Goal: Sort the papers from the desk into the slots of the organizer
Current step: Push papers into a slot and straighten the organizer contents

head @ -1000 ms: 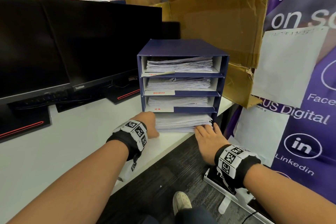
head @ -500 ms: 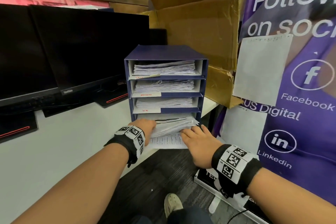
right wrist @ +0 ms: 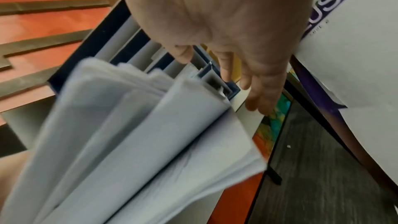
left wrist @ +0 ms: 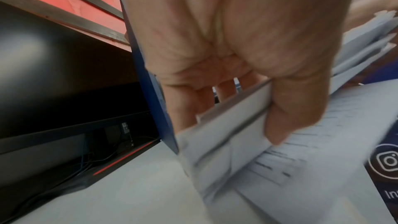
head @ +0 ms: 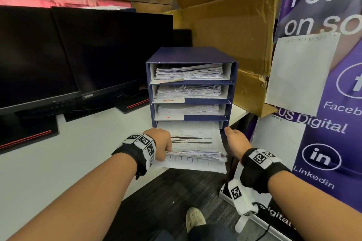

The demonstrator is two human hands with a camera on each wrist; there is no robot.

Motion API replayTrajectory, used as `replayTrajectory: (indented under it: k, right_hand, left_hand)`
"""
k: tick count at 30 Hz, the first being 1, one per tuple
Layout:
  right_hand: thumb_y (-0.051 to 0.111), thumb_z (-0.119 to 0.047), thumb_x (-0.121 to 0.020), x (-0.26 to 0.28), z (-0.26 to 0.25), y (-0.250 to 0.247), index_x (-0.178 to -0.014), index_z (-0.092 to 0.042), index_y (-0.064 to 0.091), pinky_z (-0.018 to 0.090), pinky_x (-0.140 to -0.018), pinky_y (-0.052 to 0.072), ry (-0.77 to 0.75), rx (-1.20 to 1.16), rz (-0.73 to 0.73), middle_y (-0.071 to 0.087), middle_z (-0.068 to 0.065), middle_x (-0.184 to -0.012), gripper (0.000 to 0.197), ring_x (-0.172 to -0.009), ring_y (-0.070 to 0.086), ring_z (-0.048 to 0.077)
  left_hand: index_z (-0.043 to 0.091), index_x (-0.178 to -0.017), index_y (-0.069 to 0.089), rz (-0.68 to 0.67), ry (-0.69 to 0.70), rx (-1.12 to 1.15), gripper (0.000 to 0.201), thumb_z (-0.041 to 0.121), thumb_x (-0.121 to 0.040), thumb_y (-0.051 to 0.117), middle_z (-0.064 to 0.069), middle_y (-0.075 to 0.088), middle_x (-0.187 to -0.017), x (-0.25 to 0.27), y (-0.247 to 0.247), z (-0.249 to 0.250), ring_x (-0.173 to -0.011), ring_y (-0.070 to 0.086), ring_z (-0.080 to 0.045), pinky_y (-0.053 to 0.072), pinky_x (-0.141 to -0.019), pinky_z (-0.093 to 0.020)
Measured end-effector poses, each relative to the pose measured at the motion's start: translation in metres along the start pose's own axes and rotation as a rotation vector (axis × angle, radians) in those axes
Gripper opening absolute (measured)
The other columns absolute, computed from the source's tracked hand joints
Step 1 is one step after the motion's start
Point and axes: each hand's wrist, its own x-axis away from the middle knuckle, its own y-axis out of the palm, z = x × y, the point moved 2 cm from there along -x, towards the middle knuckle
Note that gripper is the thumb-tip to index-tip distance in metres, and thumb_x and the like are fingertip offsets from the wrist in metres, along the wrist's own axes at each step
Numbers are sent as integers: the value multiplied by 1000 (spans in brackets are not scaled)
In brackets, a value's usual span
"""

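The blue organizer (head: 188, 55) stands at the desk's right end, with paper stacks in its three upper slots. A thick stack of papers (head: 195, 143) sticks halfway out of the bottom slot and overhangs the desk edge. My left hand (head: 163, 143) grips the stack's left edge; in the left wrist view the thumb (left wrist: 280, 122) pinches the papers (left wrist: 226, 134) against the fingers. My right hand (head: 232, 139) is beside the stack's right edge at the organizer's lower right corner. Its fingers (right wrist: 258, 91) are straight and hold nothing, with the papers (right wrist: 129, 134) to their left.
Two dark monitors (head: 98, 55) stand on the white desk (head: 88, 152) left of the organizer. A large cardboard box (head: 225, 25) is behind it and a purple banner (head: 323, 123) close on the right. Below the desk edge are dark floor and my shoe (head: 195, 219).
The stack has slid out of the bottom slot toward me, gripped by the left hand. My right hand has moved from the stack's front edge to its right side.
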Motion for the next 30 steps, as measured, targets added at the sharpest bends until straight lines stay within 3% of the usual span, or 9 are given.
replayTrajectory:
  k: [3, 8, 11, 13, 15, 19, 22, 26, 30]
  right_hand:
    - [50, -38, -94, -10, 11, 16, -118, 5, 54, 44, -100, 45, 110, -100, -61, 62, 18, -118, 49, -106, 59, 36]
    - [66, -10, -86, -11, 27, 24, -82, -3, 63, 23, -57, 48, 148, 0, -217, 62, 7, -68, 8, -55, 60, 17]
    - [74, -9, -80, -20, 38, 21, -115, -1, 65, 48, -88, 55, 133, -4, -299, 72, 16, -103, 37, -93, 68, 35]
    - [78, -14, -74, -27, 49, 19, -124, -4, 60, 52, -95, 51, 131, 28, -385, 70, 14, -111, 54, -102, 66, 36]
    - [73, -5, -78, -3, 36, 12, -124, -4, 60, 50, -98, 49, 88, -11, -455, 68, 16, -115, 47, -107, 64, 35]
    - [70, -5, -76, 30, 30, -1, -125, -13, 59, 49, -103, 45, -8, -111, -662, 66, 10, -124, 51, -116, 61, 31]
    - [73, -18, -66, 45, 23, -9, -125, -21, 59, 49, -104, 44, -76, -74, -727, 65, 7, -126, 61, -118, 60, 28]
    - [75, -17, -68, 58, 21, -17, -126, -29, 53, 44, -105, 45, -132, -80, -810, 64, -1, -128, 62, -120, 59, 19]
    - [71, -6, -77, 55, 21, -15, -137, -21, 45, 55, -106, 41, -175, -122, -842, 60, 4, -134, 67, -124, 56, 25]
  left_hand:
    - [24, -110, 72, -42, 43, 28, 36, 18, -75, 71, 7, 70, -103, 7, -2, -1, -82, 60, -14, 50, -71, -24]
    - [22, -100, 73, -197, -3, 185, 48, 58, -68, 75, 11, 67, -92, 18, -1, -11, -75, 57, -6, 48, -69, -20]
    - [13, -109, 67, -198, -71, 261, 65, 68, -87, 42, -2, 60, -92, 19, 0, -15, -65, 48, -9, 38, -60, -19]
    - [9, -125, 59, -121, -149, 273, 73, 67, -92, 28, -10, 60, -122, 17, 4, -21, -96, 58, -20, 43, -80, -26]
    - [8, -133, 48, -55, -212, 269, 68, 62, -93, 33, -11, 51, -137, 16, 13, -28, -120, 51, -26, 38, -96, -30]
    - [7, -139, 34, 6, -277, 415, 76, 55, -85, 59, -10, 47, -140, 11, 30, -34, -125, 49, -25, 39, -99, -30]
    - [5, -139, 32, 73, -316, 517, 81, 52, -82, 65, -11, 50, -136, 5, 33, -38, -121, 52, -25, 44, -95, -29]
    - [12, -127, 51, 62, -295, 649, 81, 65, -67, 68, -9, 63, -116, 0, 39, -49, -102, 64, -25, 55, -67, -29]
    - [7, -121, 57, 57, -339, 948, 90, 60, -50, 73, -14, 66, -114, 7, 41, -70, -101, 65, -31, 56, -85, -47]
